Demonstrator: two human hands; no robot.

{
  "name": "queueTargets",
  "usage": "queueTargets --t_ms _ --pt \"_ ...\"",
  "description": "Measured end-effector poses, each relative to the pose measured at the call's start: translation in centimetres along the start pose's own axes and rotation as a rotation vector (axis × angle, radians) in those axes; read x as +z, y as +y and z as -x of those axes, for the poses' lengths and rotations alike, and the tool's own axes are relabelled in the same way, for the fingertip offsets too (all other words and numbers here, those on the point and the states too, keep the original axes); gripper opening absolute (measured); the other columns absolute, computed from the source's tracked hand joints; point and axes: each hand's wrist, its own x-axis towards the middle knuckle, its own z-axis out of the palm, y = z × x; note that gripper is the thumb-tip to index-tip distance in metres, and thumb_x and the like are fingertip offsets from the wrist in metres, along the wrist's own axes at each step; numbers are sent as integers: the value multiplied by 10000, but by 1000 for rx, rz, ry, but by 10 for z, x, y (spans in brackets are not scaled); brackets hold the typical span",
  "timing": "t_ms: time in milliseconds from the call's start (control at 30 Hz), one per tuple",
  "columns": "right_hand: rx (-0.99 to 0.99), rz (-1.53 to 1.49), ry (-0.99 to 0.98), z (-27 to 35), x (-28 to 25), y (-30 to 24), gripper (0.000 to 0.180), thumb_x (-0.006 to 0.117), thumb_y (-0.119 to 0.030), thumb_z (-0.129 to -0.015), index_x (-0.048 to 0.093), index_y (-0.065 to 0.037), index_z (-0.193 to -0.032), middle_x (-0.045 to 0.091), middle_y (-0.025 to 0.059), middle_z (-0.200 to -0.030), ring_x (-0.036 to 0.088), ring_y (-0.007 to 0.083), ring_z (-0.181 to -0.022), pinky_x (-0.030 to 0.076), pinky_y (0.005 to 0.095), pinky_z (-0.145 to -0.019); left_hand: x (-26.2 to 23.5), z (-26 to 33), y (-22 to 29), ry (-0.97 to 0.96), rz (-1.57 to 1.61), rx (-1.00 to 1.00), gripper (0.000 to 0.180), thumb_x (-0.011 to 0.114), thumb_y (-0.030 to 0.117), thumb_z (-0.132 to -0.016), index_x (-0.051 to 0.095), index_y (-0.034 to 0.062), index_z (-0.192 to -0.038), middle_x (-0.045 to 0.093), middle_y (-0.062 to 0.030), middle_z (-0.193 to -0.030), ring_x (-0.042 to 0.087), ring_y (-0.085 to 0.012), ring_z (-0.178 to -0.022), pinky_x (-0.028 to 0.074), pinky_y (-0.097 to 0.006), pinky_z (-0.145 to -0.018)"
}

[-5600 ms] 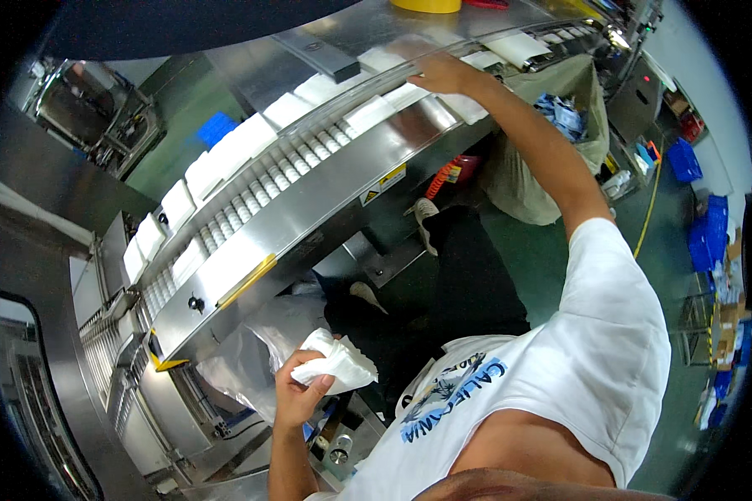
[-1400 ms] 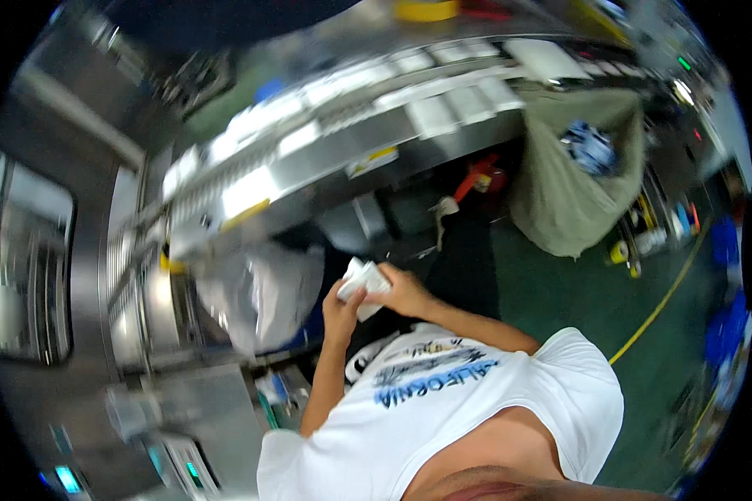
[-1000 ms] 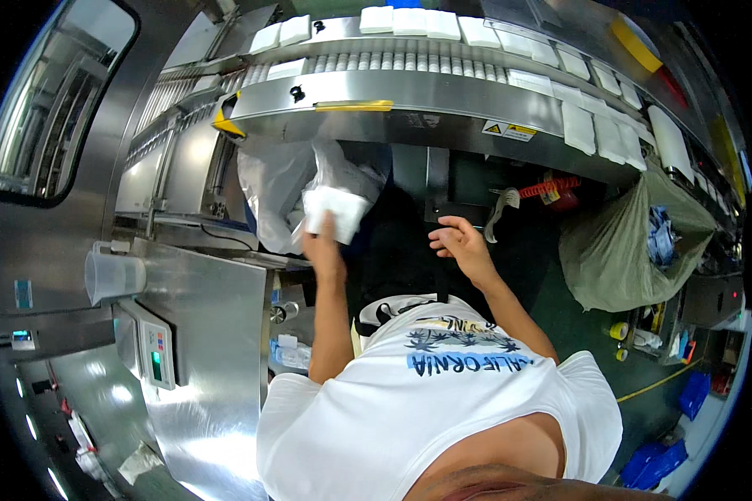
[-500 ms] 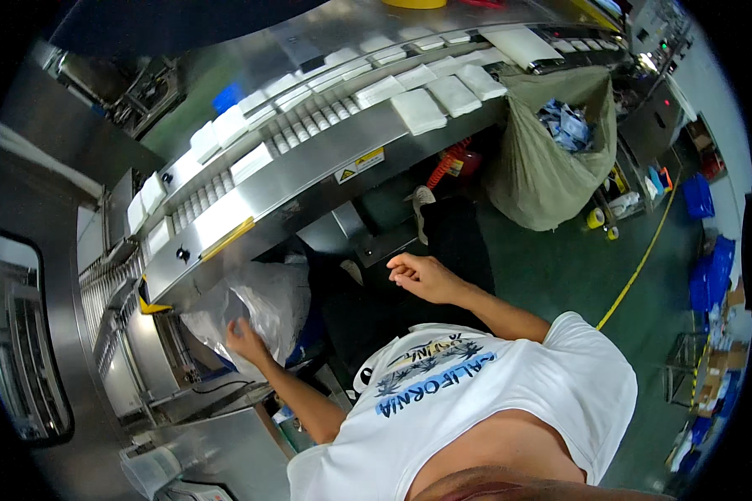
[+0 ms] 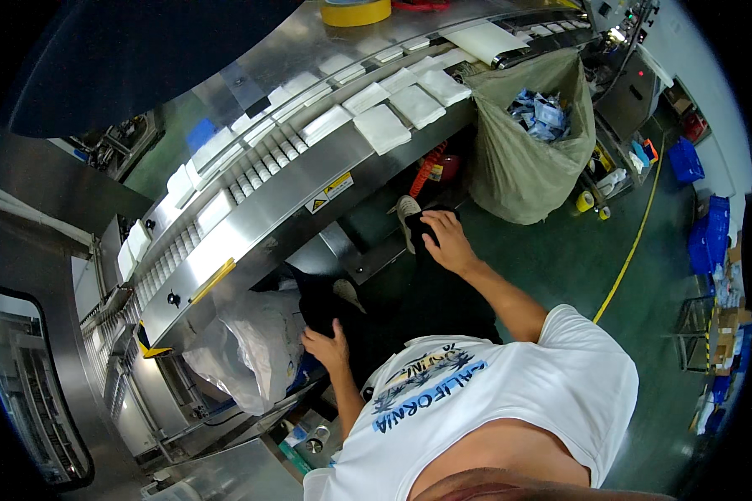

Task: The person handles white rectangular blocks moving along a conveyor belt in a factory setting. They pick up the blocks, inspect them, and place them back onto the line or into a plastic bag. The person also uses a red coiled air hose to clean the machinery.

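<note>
My left hand [image 5: 326, 346] holds nothing, its thumb apart from the fingers, beside a clear plastic bag [image 5: 259, 346] under the conveyor's left part. My right hand [image 5: 449, 242] is empty too, with loosely bent fingers apart at the knee of my dark trousers [image 5: 401, 292]; whether it rests on the cloth I cannot tell. In front of me curves a steel roller conveyor [image 5: 288, 188]. Flat white squares lie in rows along it, several of them on its near ledge, such as one white square [image 5: 382, 128].
A large grey-green sack [image 5: 510, 167] with blue-and-white scraps [image 5: 543, 115] stands at the conveyor's right end. Yellow tape [image 5: 355, 12] lies at the far edge. Blue bins [image 5: 706, 238] line the right wall. A steel box surface [image 5: 234, 468] is at lower left.
My left hand has drawn right, away from the plastic bag. My right hand has moved forward and right to my knee. The view has shifted a little.
</note>
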Motion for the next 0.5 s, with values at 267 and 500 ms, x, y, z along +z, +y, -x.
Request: queueTargets --t_ms 267,500 --pt "110 203 -166 23 24 24 470 695 -258 -927 609 -9 -1316 585 164 -1397 488 343 -1354 320 518 -1204 40 -18 -25 -299 -118 -247 1145 712 715 -837 313 -96 -1539 399 -359 -1508 507 -536 -1297 495 -572 -1038" --pt "268 201 -181 65 0 52 374 701 -221 -909 638 -31 -1226 654 165 -1240 564 344 -1239 357 492 -1167 67 -54 -28 -386 -141 -185 1293 726 731 -805 194 -183 -1549 418 -422 -1469 538 -552 -1267 490 -557 -1052"
